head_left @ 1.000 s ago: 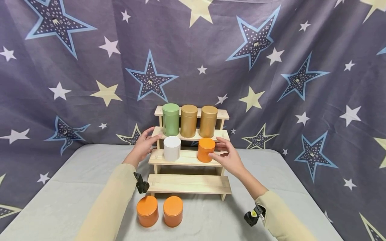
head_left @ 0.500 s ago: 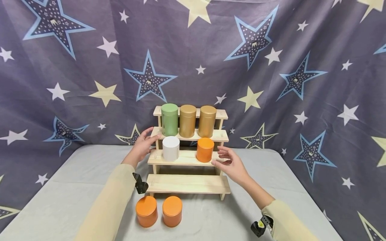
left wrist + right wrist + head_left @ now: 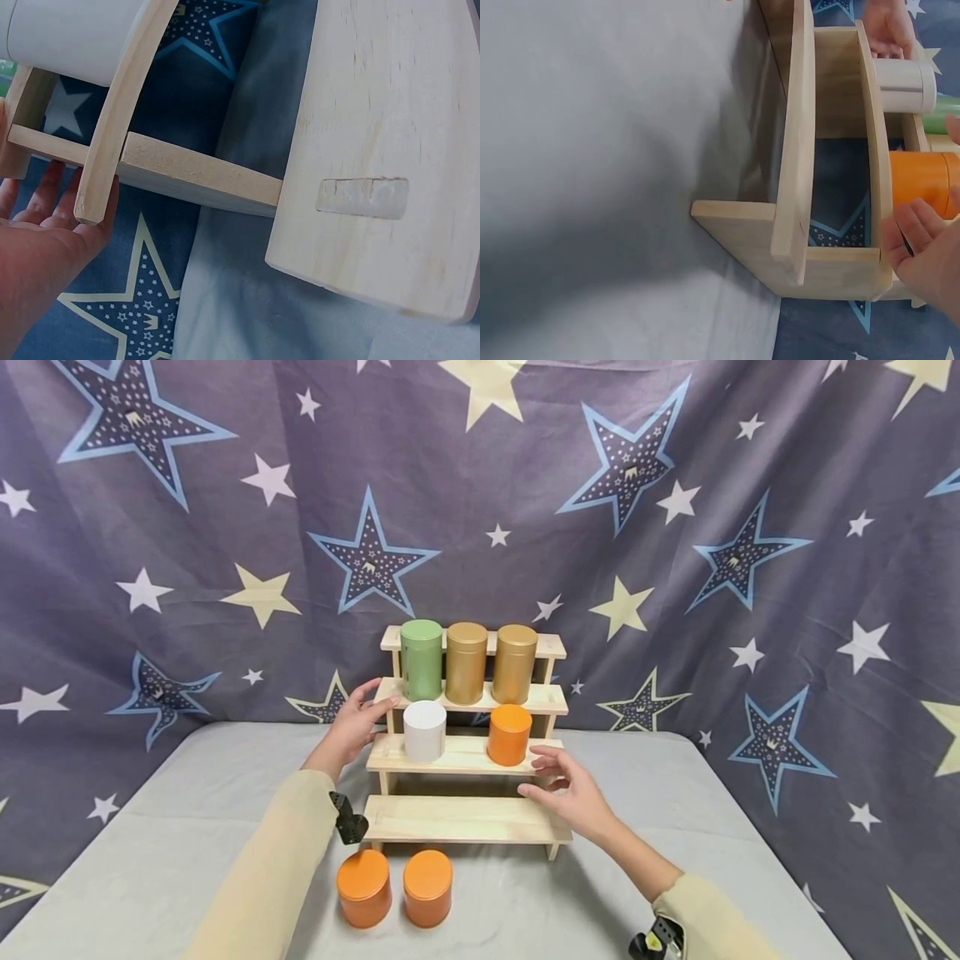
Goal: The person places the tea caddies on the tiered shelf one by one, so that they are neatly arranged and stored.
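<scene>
A stepped wooden display stand (image 3: 468, 820) stands on the cloth. My left hand (image 3: 358, 722) grips its left side near the second step from the top, thumb in front; the left wrist view shows its fingers (image 3: 56, 202) behind the wood. Beside the right end of the third step is my right hand (image 3: 573, 793), fingers loosely bent and holding nothing. Just left of it, an orange tin (image 3: 509, 735) sits upright on that step; a white tin (image 3: 424, 731) stands at the step's left. One step higher are a green tin (image 3: 422, 662) and two gold tins (image 3: 466, 664).
Two more orange tins (image 3: 363, 889) stand on the grey-white cloth (image 3: 187, 835) in front of the stand's left half. A dark star-patterned curtain (image 3: 480, 468) hangs close behind the stand.
My right hand has let go of the orange tin and moved slightly right and down from it. The tin stays on the third step. My left hand keeps its place.
</scene>
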`<move>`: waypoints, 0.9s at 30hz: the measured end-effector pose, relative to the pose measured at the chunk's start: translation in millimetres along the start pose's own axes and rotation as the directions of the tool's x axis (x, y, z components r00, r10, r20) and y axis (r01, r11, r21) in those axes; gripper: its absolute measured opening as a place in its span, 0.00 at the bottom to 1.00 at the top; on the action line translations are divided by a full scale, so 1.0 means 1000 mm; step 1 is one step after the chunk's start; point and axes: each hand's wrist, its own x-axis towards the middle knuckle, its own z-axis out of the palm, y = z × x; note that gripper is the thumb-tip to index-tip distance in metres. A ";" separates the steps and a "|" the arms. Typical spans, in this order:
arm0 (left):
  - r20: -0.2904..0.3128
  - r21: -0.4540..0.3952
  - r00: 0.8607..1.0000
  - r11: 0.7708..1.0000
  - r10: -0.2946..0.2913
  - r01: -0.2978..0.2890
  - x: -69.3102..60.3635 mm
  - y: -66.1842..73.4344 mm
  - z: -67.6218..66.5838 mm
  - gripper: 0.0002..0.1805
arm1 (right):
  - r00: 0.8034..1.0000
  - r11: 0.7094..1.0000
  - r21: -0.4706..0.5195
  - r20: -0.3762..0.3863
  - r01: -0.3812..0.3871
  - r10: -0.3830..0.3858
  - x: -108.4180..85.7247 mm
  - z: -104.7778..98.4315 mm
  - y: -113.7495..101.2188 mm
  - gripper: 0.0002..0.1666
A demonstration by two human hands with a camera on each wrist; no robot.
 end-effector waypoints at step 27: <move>0.001 -0.009 1.000 1.000 -0.004 0.004 0.001 -0.001 0.000 0.40 | 0.980 0.997 0.072 0.200 -0.011 -0.004 -0.035 0.030 -0.030 0.28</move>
